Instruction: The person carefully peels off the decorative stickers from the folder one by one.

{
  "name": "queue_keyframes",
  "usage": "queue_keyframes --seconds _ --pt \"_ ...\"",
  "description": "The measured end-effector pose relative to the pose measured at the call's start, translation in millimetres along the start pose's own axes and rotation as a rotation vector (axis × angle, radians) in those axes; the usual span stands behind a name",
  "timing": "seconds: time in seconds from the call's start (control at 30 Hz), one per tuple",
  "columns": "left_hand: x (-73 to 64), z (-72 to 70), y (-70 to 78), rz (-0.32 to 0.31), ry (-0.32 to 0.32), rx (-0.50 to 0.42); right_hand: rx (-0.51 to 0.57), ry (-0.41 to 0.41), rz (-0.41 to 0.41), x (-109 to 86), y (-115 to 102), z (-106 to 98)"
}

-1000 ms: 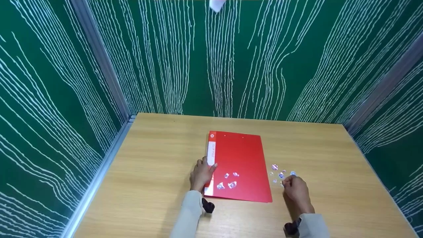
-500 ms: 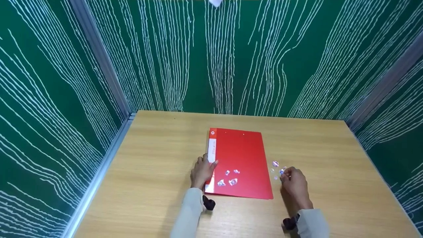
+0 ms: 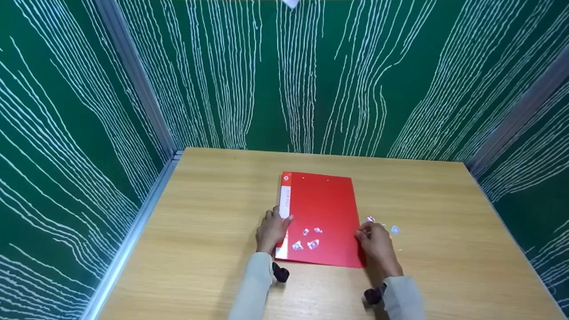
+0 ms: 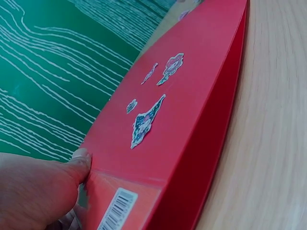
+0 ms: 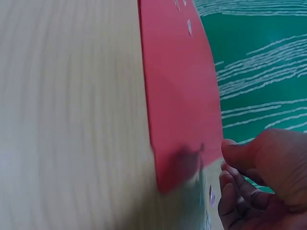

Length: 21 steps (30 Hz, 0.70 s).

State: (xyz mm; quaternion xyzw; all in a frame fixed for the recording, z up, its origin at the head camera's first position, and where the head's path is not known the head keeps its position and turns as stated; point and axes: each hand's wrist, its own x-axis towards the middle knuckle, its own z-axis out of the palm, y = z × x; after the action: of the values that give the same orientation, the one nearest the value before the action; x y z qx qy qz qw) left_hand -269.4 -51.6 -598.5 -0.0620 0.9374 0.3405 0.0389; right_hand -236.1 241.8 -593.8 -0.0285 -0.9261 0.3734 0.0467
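My left hand (image 3: 271,232) rests on the spine edge of a red folder (image 3: 322,200), thumb on the cover and fingers over the side. Several small cut-out stickers with white borders, one a green and pink sticker (image 4: 146,122), lie on the cover's lower part. At the folder's right edge is my right hand (image 3: 377,244), thumb and fingers drawn together in a pinch on a small sticker, which the fingers mostly hide. In the right wrist view the right thumb and fingers (image 5: 240,153) hover beside the cover, their shadow falling on it.
Loose stickers lie on the wooden table (image 3: 213,200) right of the folder, among them a pale sticker (image 3: 395,230); my right hand covers part of this group. Green walls (image 3: 266,89) with wavy white lines enclose the table at the back and sides.
My right hand has moved left from the loose stickers to the folder's right edge, fingers still pinched. The left hand has stayed on the spine.
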Motion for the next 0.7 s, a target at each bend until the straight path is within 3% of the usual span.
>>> queue_keyframes --seconds 0.2,0.7 --pt "-0.5 1.6 -1.5 -0.016 -0.013 -0.003 0.026 -0.028 0.027 0.1 -12.0 10.3" --pt "-0.1 0.8 0.8 -0.012 -0.007 -0.026 -0.001 -0.081 -0.023 5.2 -34.2 30.7"
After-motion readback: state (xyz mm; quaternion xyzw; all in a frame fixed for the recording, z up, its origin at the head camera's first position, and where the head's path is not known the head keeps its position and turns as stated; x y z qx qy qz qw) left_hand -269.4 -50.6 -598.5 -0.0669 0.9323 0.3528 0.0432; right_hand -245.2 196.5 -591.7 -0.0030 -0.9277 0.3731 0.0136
